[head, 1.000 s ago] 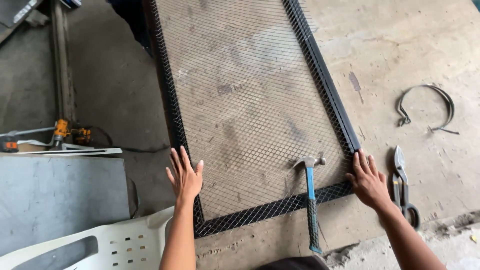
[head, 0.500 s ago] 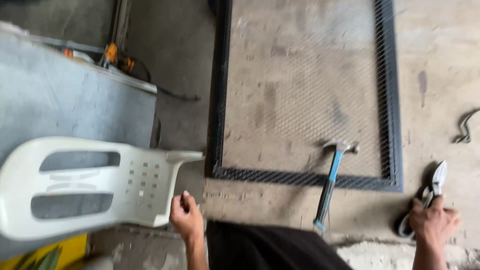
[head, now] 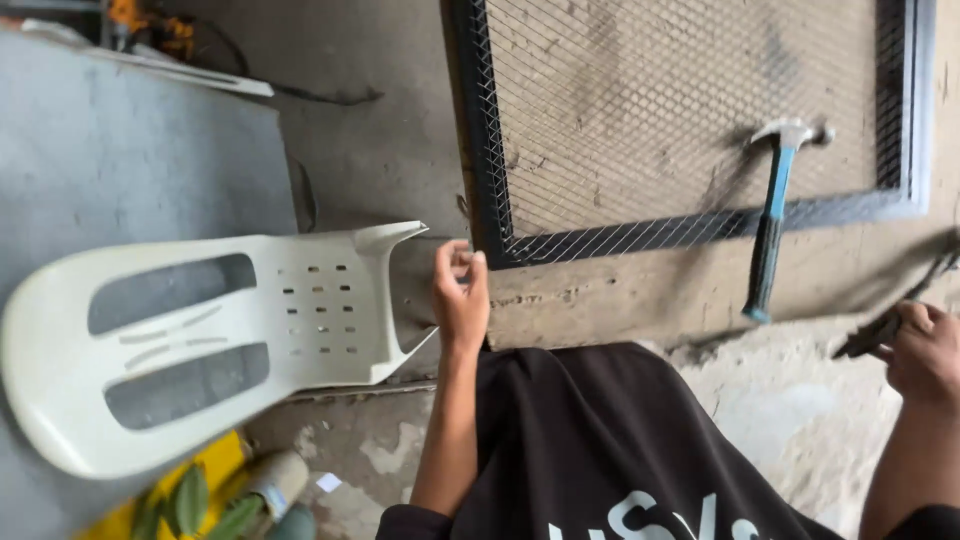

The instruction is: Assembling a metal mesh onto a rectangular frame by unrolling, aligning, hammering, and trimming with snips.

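A black metal frame [head: 480,150] filled with expanded wire mesh lies flat on the concrete floor. A hammer [head: 772,215] with a blue handle rests across its near bar. My left hand [head: 460,295] hovers at the frame's near left corner, fingers loosely curled, holding nothing that I can see. My right hand [head: 925,350] is at the right edge, closed around the dark handles of metal snips [head: 880,330], which look blurred. My dark shirt fills the lower middle.
A white plastic chair [head: 200,330] lies tipped on its side at the left, beside my left hand. A grey sheet [head: 130,150] lies behind it. A yellow object and green leaves [head: 190,500] sit at the bottom left. An orange tool [head: 140,20] is at the top left.
My right hand has picked the snips up off the floor. My left hand has moved from the chair's edge to the frame's corner. The view has moved closer.
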